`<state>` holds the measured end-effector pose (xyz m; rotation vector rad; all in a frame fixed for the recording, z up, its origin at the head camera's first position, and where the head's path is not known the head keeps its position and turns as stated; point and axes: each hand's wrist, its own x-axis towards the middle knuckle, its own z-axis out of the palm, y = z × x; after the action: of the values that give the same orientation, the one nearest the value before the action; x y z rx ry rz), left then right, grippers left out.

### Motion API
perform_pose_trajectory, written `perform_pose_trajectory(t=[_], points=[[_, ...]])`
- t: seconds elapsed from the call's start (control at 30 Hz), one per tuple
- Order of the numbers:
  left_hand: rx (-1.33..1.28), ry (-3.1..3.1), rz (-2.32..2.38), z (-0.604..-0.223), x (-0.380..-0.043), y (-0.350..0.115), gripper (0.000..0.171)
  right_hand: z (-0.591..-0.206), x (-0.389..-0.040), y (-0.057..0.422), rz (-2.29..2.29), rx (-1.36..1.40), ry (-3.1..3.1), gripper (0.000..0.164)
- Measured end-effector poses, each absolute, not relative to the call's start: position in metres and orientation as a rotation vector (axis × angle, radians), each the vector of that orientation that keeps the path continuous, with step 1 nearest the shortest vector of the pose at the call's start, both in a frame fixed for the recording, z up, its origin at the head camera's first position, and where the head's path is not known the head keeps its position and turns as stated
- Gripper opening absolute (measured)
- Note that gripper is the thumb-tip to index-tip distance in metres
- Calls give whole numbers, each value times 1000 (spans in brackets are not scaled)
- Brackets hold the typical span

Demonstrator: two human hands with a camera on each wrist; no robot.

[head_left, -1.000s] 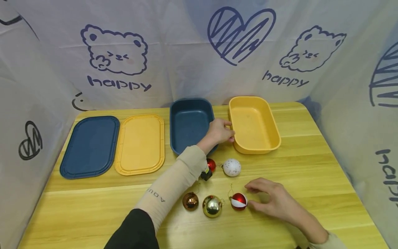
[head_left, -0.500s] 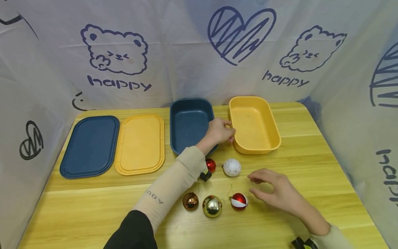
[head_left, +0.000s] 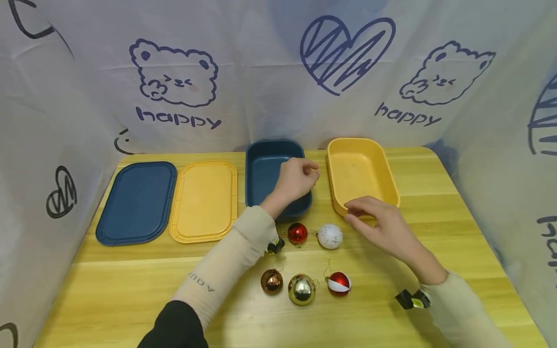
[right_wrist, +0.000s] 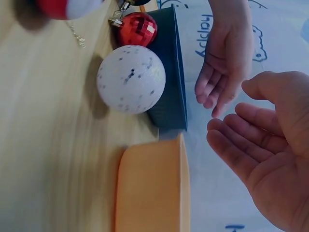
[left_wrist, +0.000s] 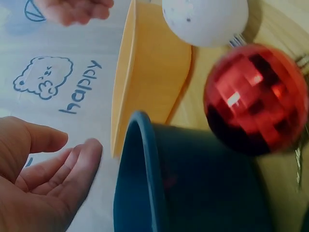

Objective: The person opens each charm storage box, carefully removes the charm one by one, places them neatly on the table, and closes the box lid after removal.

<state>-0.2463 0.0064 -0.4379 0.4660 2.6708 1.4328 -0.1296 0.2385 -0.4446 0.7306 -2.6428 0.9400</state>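
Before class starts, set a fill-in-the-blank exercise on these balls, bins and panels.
The ____ ball lies between the brown ball and the red-and-white ball.
The speckled ball is mainly ____.
In the head view, the right-hand bin is coloured ____.
The yellow panel lies between the blue bin and the ____ panel.

Missing words: gold; white; yellow; blue.

Curtained-off workspace, printed cloth (head_left: 261,92) on 3 sides of a wood-grain table (head_left: 365,324)

Wood-grained desk (head_left: 374,324) bore blue lid (head_left: 136,203), yellow lid (head_left: 203,202), blue bin (head_left: 262,175), yellow bin (head_left: 363,176). Nearer lay red bauble (head_left: 298,233), white bauble (head_left: 330,236), brown bauble (head_left: 271,282), gold bauble (head_left: 302,289), red-and-white bauble (head_left: 339,283).
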Motion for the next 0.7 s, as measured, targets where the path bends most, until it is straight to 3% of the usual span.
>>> perform_pose_trajectory(t=[0.47, 0.7], points=[[437, 2912, 1296, -438, -233, -43, 22, -437, -163, 197, 1032, 795, -2595, 33], [381, 2946, 1346, -440, -224, -74, 33, -430, -178, 177, 1012, 766, -2647, 32]])
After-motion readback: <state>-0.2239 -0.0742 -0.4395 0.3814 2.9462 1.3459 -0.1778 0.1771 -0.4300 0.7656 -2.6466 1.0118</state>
